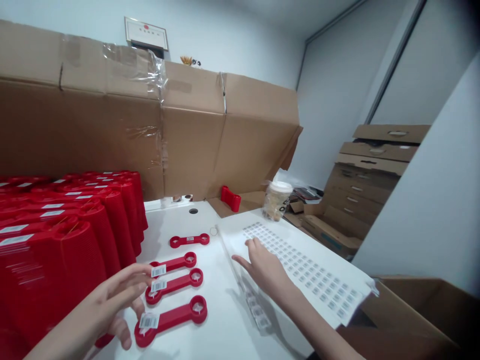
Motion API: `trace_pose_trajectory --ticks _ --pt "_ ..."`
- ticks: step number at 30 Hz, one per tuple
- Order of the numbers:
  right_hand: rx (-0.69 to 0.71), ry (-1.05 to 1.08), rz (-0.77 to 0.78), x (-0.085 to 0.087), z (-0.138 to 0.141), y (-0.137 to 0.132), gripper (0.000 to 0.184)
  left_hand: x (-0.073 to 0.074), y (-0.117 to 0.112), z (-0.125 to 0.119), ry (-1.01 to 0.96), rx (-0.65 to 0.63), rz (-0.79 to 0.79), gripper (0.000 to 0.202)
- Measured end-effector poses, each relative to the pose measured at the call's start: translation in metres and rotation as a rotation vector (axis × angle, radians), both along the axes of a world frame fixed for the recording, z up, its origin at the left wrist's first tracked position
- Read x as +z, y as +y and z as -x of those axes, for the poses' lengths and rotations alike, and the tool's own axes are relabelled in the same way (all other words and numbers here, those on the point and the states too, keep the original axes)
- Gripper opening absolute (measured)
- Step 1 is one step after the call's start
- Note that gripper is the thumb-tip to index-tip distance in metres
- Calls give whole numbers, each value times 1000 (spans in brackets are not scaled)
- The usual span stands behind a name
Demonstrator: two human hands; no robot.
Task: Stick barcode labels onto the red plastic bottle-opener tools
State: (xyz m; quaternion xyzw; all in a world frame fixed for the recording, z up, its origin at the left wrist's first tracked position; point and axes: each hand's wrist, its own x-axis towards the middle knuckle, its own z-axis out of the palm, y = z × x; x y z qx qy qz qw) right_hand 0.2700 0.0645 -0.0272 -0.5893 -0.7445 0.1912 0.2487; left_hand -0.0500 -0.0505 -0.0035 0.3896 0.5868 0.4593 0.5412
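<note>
Several flat red plastic tools lie on the white table point(221, 320). Three near ones point(176, 315) carry white barcode labels at their left ends, and a farther one point(189, 240) has a small label in its middle. My left hand point(120, 295) hovers open beside the labelled ends, fingers spread, holding nothing. My right hand point(262, 267) rests on a white sheet of small stickers point(311, 272), fingers curled down onto the sheet near its left edge.
Stacks of red plastic parts point(67, 235) fill the left. Taped cardboard walls point(161, 130) stand behind. A lidded cup point(276, 200) and a red piece point(230, 197) sit at the back. Flat cartons point(367, 175) pile up at right; an open box point(412, 310) sits lower right.
</note>
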Motion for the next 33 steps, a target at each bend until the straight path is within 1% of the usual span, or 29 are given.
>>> trace_pose_trajectory --ticks 1,2,3,4,5,6,7,9,10,12,13,15,17,19,22,24,26,27,28,29,30,31,32,33 --pt "38 -26 -34 2 8 -7 28 0 0 1 7 -10 -7 65" --pt "107 -50 -46 3 17 -15 32 1 0 1 10 -26 -26 61" --pt "227 -77 -36 4 27 -23 36 2 0 0 16 -42 -51 58" --pt "409 -136 -18 2 37 -30 40 2 0 -1 37 -60 -80 55" --pt "540 -198 -22 0 46 -36 43 0 -1 -3 90 -81 -118 53" --pt "637 -263 -44 -3 54 -40 46 -3 -1 -5 185 -104 -174 50" --pt "700 -327 -77 -7 61 -42 46 -10 -1 -6 324 -123 -249 46" --pt "758 -423 -152 -15 70 -40 40 -30 1 -8 699 -162 -449 43" --pt "777 -453 -180 -19 72 -37 36 -42 2 -9 899 -156 -567 46" --pt "811 -489 -218 -25 74 -30 30 -68 7 -11 1221 -141 -791 53" --pt "822 -500 -232 -28 75 -27 29 -79 10 -12 1342 -122 -914 60" --pt "836 -521 -258 -34 77 -24 29 -96 14 -19 1519 -119 -1020 65" --pt "841 -541 -287 -43 79 -27 30 -104 17 -28 1614 -135 -1029 62" --pt "844 -555 -314 -55 81 -31 31 -107 18 -39 1641 -145 -996 52" --pt "855 -569 -351 -70 81 -34 34 -103 22 -51 1640 -158 -983 41" --pt "850 -573 -367 -74 79 -35 36 -98 26 -55 1649 -183 -1010 44" --pt "843 -574 -360 -68 77 -38 37 -91 29 -56 1663 -198 -1030 48" --pt "834 -571 -348 -60 76 -42 36 -88 30 -55 1670 -197 -1033 45" --pt "827 -564 -325 -48 74 -46 33 -83 30 -55 1677 -191 -1033 38" --pt "804 -542 -304 -33 72 -51 32 -79 30 -54 1683 -178 -1030 31" --pt "775 -508 -282 -15 70 -55 27 -73 29 -53 1689 -160 -1026 26" --pt "752 -452 -260 5 68 -60 22 -66 28 -51 1695 -141 -1024 24" --pt "741 -370 -221 25 65 -63 21 -58 27 -50 1699 -105 -1023 27" --pt "723 -261 -163 45 63 -66 30 -48 26 -49 1701 -48 -1019 31"
